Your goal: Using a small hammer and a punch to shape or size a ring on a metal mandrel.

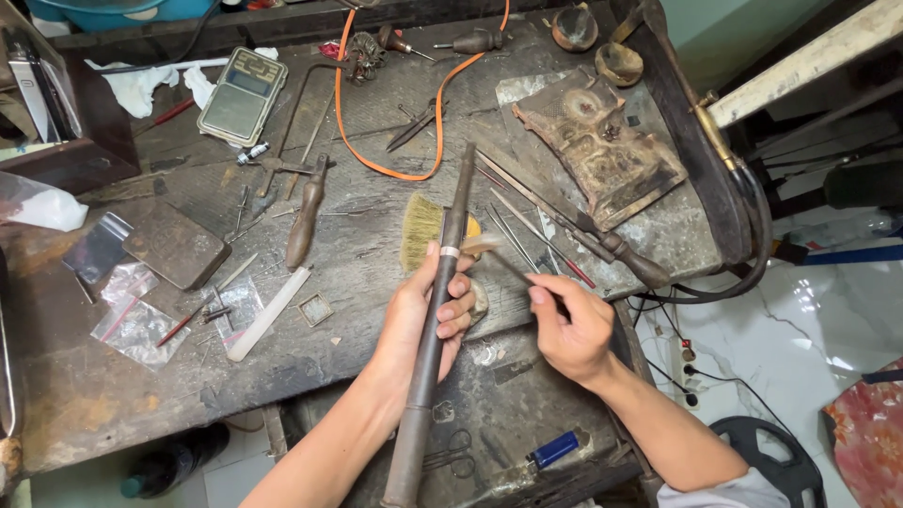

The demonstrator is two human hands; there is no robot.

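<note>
Ring mandrel (435, 320), long and dark, is gripped by the left hand (425, 310), slanted over the desk (85, 395) so the right hand (569, 329), pinching a thin tool (508, 263), reaches its silver band (450, 252).

A small digital scale (242, 95) lies at the back of the workbench (85, 395), grey-green and rectangular, with a pale screen (256, 68) at its far end. On the left side lie several clear plastic zip bags (136, 320) — flat, transparent, some with a thin red line. One more bag (99, 247) looks darker, grey-blue, just beside a flat metal tin (176, 245).
</note>
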